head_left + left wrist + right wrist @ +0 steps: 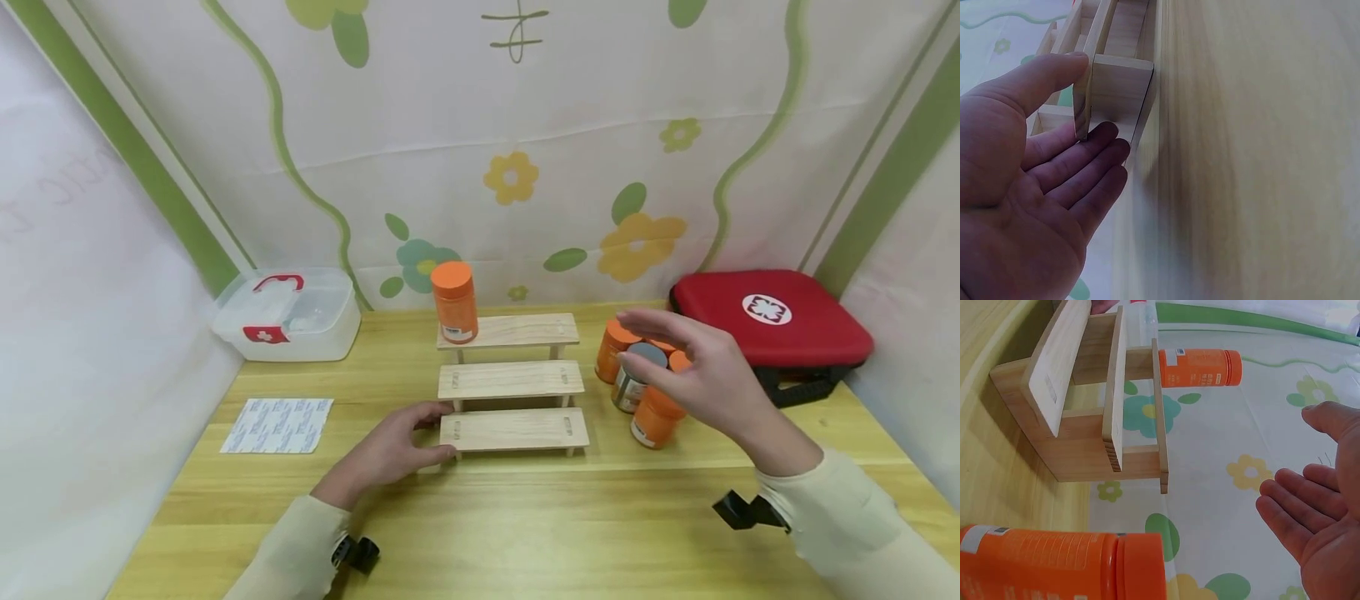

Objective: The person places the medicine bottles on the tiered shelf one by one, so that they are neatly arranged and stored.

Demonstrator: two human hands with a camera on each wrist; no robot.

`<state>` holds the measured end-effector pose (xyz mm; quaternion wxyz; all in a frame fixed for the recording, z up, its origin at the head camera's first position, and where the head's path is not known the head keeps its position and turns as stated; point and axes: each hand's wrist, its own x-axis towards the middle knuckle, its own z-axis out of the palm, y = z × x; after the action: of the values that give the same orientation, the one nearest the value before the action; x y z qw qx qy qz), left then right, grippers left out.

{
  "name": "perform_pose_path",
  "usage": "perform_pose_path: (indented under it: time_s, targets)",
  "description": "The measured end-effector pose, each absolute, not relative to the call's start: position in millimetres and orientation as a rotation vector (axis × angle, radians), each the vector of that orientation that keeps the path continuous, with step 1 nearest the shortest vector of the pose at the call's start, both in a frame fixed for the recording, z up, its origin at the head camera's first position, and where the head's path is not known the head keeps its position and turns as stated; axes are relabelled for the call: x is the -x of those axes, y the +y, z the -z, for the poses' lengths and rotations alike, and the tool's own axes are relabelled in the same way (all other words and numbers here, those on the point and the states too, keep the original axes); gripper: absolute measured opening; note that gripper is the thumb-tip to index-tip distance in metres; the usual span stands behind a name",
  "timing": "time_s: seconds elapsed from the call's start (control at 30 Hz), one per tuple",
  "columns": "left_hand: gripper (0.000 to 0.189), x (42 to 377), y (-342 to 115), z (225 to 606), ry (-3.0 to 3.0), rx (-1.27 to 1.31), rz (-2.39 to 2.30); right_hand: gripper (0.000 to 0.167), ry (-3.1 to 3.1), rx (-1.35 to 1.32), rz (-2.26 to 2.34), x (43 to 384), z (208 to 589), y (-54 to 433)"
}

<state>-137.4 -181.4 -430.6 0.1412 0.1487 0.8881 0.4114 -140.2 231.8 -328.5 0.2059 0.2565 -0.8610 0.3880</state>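
A three-tiered wooden display rack (513, 430) stands mid-table. My left hand (396, 447) grips the left end of its lowest step; the left wrist view shows the thumb (1054, 75) on the board's edge and the fingers around its other side. On the top step, at the left, one orange pill bottle (455, 310) stands upright. My right hand (705, 377) is raised above the bottles right of the rack, thumb and fingers apart, holding nothing. Among them are a front orange bottle (654, 421), a grey-lidded bottle (630, 390) and a rear orange bottle (613, 354), partly hidden.
A red first-aid case (810, 329) with a black handle lies at the back right. At the back left sits a clear plastic medicine box (330, 325) with a red handle. A printed white blister sheet (277, 426) lies left on the table; a flowered cloth (450, 100) hangs behind.
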Motion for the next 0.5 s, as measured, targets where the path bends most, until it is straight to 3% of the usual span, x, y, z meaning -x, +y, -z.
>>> perform_pose_path:
  time_s: [0.5]
  targets:
    - [0.061,137,-181,430,2.553,-0.431,-1.190,0.062,-2.387,-0.679,-1.006,117,345,258]
